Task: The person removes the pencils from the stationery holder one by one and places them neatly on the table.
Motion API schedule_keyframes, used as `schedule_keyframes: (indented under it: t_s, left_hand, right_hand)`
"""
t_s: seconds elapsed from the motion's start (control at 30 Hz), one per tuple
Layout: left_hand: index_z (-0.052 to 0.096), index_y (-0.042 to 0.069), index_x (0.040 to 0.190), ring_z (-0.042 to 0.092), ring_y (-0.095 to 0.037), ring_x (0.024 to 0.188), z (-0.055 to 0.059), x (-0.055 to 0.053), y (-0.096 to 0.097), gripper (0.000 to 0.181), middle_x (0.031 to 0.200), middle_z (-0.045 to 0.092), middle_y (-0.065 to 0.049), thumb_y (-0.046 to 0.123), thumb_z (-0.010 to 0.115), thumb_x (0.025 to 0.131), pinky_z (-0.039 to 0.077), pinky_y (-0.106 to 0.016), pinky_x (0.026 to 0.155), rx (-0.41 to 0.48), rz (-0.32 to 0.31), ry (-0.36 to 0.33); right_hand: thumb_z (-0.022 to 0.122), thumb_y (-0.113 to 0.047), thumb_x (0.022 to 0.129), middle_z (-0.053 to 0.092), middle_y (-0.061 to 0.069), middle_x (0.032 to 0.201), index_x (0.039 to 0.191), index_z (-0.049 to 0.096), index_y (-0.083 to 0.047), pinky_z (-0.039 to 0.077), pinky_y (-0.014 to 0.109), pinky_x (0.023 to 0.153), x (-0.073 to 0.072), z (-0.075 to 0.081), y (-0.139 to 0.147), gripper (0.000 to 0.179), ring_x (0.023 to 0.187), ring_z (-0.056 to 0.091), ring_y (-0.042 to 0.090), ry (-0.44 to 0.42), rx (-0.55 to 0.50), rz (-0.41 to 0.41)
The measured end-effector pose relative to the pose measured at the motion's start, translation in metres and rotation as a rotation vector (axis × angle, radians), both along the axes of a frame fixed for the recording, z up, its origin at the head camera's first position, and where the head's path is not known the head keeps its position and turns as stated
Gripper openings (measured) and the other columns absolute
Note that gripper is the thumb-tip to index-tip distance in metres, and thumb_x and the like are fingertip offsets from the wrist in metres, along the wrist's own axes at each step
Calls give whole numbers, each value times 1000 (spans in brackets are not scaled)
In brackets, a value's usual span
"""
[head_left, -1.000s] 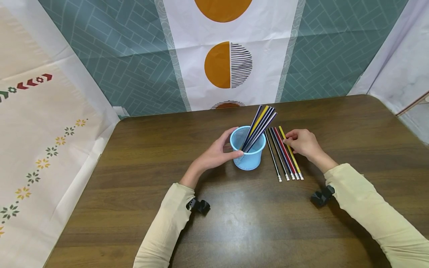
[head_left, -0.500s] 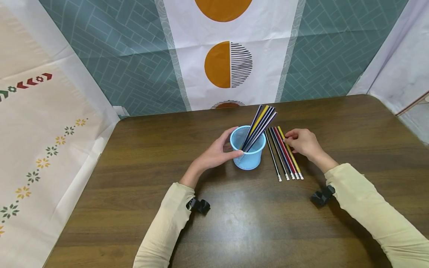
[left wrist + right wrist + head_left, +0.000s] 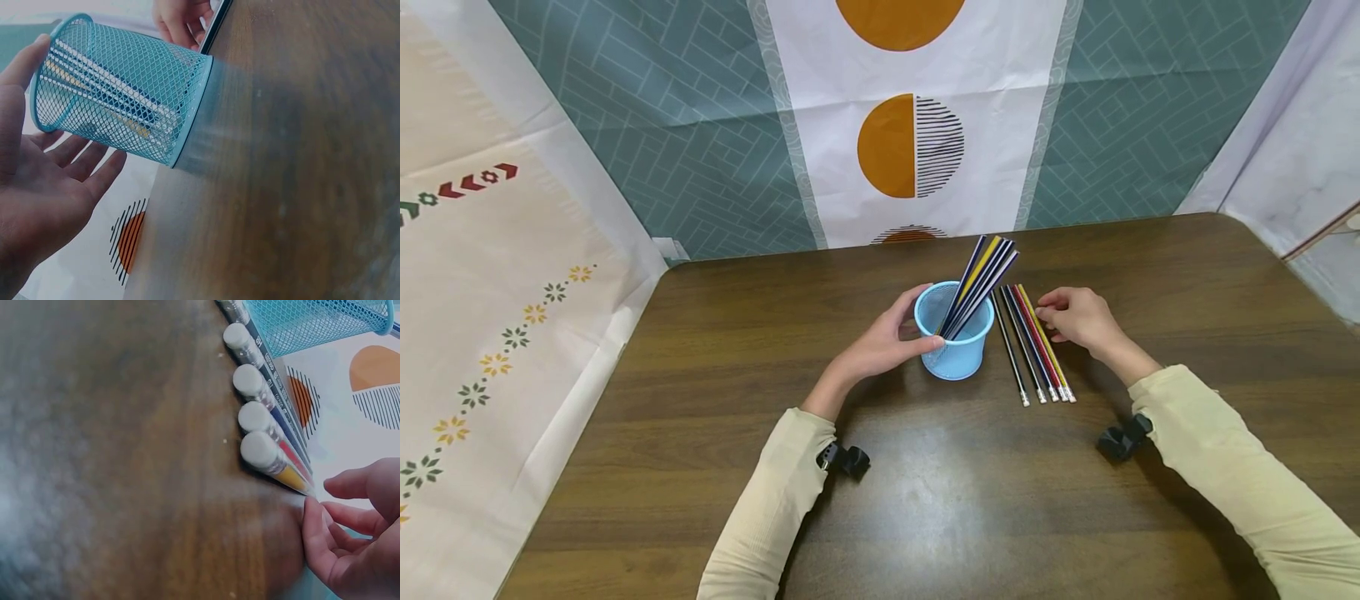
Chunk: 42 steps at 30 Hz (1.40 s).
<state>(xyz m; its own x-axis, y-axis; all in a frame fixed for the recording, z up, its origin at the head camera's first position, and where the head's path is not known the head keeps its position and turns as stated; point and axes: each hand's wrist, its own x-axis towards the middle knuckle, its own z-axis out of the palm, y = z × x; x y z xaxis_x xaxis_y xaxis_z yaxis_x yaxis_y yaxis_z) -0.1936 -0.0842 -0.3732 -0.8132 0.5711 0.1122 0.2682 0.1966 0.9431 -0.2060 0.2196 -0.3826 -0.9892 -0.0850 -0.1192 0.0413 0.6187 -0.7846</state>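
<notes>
My left hand (image 3: 887,340) grips a light blue mesh pencil cup (image 3: 955,360), thumb at the near side of its rim and fingers around the far side. Inside lean several dark striped pencils (image 3: 985,287) and a yellow one, tilted right. Just right of the cup, several pencils lie side by side, eraser ends toward me. A yellow pencil (image 3: 1053,358) forms the right end of this row, close against a red pencil (image 3: 289,450). My right hand (image 3: 1078,318) is beside the yellow pencil, fingertips right at its side and thumb apart from the fingers.
The brown wooden table (image 3: 925,500) extends around the cup and the row. A patterned cloth (image 3: 730,125) hangs along its back edge, with a cream embroidered cloth (image 3: 497,308) on the left. Each wrist wears a small black camera.
The yellow pencil on the table has slid left, narrowing its gap to the red one. My right hand stays at its side; my left hand and the cup hold still.
</notes>
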Motion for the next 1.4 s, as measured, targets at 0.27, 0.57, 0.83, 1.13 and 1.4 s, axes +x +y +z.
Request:
schedule_keyframes:
  t_s: [0.27,0.57,0.83,1.13,1.4]
  left_hand:
    - [25,7,149,41,-23,131,0,0,0,75,145,39,-11,8,69,89,40,-34,104,-6,3,-3]
    - [24,6,149,41,-24,131,0,0,0,76,145,38,-12,8,70,89,41,-35,104,-1,-2,2]
    - [24,7,150,41,-24,131,0,0,0,77,145,38,-12,8,70,89,41,-35,104,-5,-4,-5]
    - [25,6,149,41,-23,131,0,1,0,75,145,39,-12,9,69,89,40,-33,104,-3,-1,-6]
    - [25,7,149,41,-23,131,-1,0,0,75,145,39,-11,9,70,89,40,-35,104,-7,3,-6]
  right_hand:
    - [56,-12,98,59,27,106,119,55,12,57,26,66,1,2,2,32,89,60,30,-6,10,14]
    - [56,-14,98,58,25,111,121,57,9,51,26,69,3,10,2,32,91,55,30,22,51,8]
    - [56,-17,99,57,25,119,124,57,6,49,32,76,6,18,-1,34,97,53,33,64,51,32]
    - [61,-17,97,61,23,115,121,60,7,53,23,73,12,27,-10,34,93,58,23,130,-73,79]
    - [64,-20,95,63,19,113,121,61,4,54,27,75,15,31,-16,35,92,59,26,132,-151,127]
